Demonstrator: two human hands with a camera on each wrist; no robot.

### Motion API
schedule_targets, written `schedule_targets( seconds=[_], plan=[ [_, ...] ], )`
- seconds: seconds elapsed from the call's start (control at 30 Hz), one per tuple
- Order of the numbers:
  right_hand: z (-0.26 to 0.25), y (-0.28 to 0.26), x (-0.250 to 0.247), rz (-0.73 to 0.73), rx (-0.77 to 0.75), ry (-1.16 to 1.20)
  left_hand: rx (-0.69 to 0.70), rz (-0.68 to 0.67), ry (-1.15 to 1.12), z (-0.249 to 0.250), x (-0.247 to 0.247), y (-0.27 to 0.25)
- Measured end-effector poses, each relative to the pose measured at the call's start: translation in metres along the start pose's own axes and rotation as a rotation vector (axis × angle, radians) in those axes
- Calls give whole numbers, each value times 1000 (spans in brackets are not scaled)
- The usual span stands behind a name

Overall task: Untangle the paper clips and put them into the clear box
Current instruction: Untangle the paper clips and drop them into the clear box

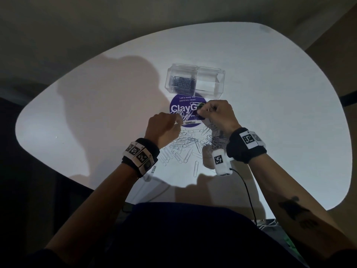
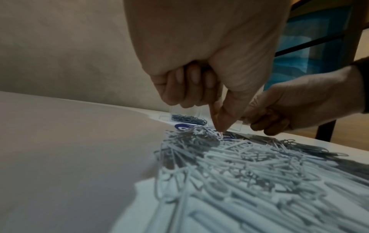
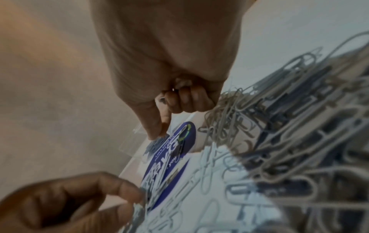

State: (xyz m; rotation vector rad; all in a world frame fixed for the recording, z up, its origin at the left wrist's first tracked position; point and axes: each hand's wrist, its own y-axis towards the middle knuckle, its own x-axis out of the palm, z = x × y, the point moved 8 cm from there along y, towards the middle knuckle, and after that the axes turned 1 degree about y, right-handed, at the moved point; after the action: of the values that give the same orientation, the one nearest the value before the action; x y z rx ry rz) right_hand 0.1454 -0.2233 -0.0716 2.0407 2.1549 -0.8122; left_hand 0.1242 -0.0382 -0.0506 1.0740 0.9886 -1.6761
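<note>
A clear two-compartment box (image 1: 210, 74) stands beyond my hands; its left half holds grey paper clips (image 1: 182, 83), and its right half shows none. A loose tangle of silver paper clips (image 1: 185, 144) lies on the white table (image 1: 270, 93) under my wrists. My left hand (image 1: 178, 122) pinches clips at the pile's far edge between thumb and forefinger (image 2: 219, 124). My right hand (image 1: 201, 113) has its fingers curled, pinching a clip over the purple sticker (image 1: 179, 109). A metal glint (image 3: 172, 89) shows inside its curled fingers. A linked bunch of clips stretches between the two hands.
The round purple sticker (image 3: 169, 157) lies flat between box and pile, with a few clips on it. A white tagged device (image 1: 221, 161) with a black cable (image 1: 249, 192) hangs under my right wrist. The table's near edge runs close to my body.
</note>
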Motion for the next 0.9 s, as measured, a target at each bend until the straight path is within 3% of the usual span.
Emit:
schedule_targets(
  seconds=[0.1,0.2,0.3,0.47,0.67,0.8,0.9],
  plan=[
    [-11,-1,-2,40,-117,-240,50,41,-6,14,0,3],
    [-21,-5,6,-11,-202,-577,101,39,42,25,7,7],
    [-25,-7,12,-38,-253,-727,111,3,107,28,13,13],
    [-15,-3,16,-120,-193,-759,81,-42,29,26,13,15],
    [-10,-7,25,-237,-188,-772,161,-176,91,33,18,17],
    [-11,-10,15,-104,-213,-715,231,-184,108,37,18,12],
    [-9,-12,9,-47,-183,-690,128,-170,-157,27,9,10]
  ],
)
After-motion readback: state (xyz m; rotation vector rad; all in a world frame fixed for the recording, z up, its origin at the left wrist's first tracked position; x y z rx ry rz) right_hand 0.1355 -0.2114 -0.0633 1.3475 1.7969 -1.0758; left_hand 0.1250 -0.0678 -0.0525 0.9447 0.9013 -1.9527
